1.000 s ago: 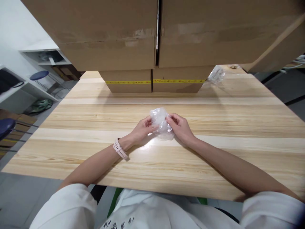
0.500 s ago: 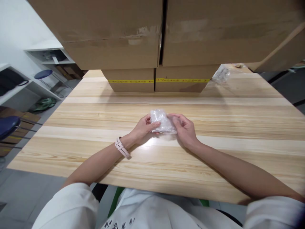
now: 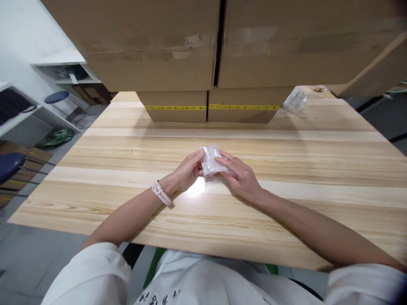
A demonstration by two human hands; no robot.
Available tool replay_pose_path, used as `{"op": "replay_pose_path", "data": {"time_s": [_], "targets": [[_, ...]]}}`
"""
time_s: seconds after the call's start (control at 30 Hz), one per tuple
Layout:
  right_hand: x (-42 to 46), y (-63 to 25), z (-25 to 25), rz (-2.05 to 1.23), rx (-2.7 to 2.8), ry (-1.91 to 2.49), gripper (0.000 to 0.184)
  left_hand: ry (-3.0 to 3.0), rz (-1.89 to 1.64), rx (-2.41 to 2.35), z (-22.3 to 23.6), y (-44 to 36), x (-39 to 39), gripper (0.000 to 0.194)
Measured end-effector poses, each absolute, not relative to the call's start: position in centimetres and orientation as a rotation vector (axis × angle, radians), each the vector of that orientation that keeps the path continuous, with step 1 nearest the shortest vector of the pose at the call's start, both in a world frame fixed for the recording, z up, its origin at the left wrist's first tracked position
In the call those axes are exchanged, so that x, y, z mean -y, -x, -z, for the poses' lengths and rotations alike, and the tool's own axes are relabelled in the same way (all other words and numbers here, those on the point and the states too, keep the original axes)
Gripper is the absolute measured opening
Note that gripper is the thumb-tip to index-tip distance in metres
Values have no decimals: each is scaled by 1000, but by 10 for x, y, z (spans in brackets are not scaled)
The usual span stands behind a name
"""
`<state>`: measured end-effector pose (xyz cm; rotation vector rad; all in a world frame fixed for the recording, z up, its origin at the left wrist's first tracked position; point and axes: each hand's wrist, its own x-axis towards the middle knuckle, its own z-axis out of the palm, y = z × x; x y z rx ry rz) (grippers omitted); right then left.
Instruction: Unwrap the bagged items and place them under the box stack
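A small packet in clear, crinkled plastic wrap (image 3: 210,160) is held just over the middle of the wooden table (image 3: 127,178). My left hand (image 3: 190,169) grips its left edge, thumb near the upper corner and fingers curled behind. On the right side, my right hand (image 3: 240,174) lies with its fingers over the top of the wrap and its thumb at the lower edge. What sits inside the plastic cannot be made out. A pale pink band (image 3: 161,193) circles my left wrist.
Large cardboard boxes (image 3: 152,46) are stacked across the far side, above smaller boxes with yellow tape (image 3: 174,107). Crumpled clear plastic (image 3: 295,98) lies at the back right. Blue stools (image 3: 11,165) and white shelves (image 3: 60,63) stand to the left.
My right fingers have moved left and now lie flat over the packet. The left thumb has shifted from the packet's front to its upper left corner. The wrap looks narrower, its right part covered.
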<state>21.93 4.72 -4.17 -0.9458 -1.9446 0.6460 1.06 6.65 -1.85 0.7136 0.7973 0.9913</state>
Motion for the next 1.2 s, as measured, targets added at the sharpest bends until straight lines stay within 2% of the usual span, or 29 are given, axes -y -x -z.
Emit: {"op": "replay_pose_path", "data": {"time_s": [0.2, 0.3, 0.43, 0.53, 0.67, 0.9, 0.97, 1.2], "targets": [[-49, -222, 41, -916, 1751, 949, 41, -686, -987, -840, 20, -7, -69, 33], [-53, -219, 41, -1053, 1379, 1061, 45, -667, -1020, -837, 20, -6, -69, 28], [-66, -216, 44, -1231, 896, 1130, 49, -717, -1058, -873, 20, -5, -70, 29], [-70, -216, 44, -1323, 849, 1084, 51, -779, -1182, -993, 20, -4, -71, 33], [-65, -214, 42, -1412, 927, 980, 52, -730, -1177, -1010, 17, -4, -69, 50], [-57, -211, 40, -1585, 993, 925, 49, -922, -972, -979, 6, -8, -56, 109], [-57, -211, 41, -1572, 1013, 948, 51, -1043, -906, -1002, 1, -5, -55, 117], [-77, -223, 42, -1263, 945, 1134, 51, -1016, -792, -1021, -11, 26, -80, 91]]}}
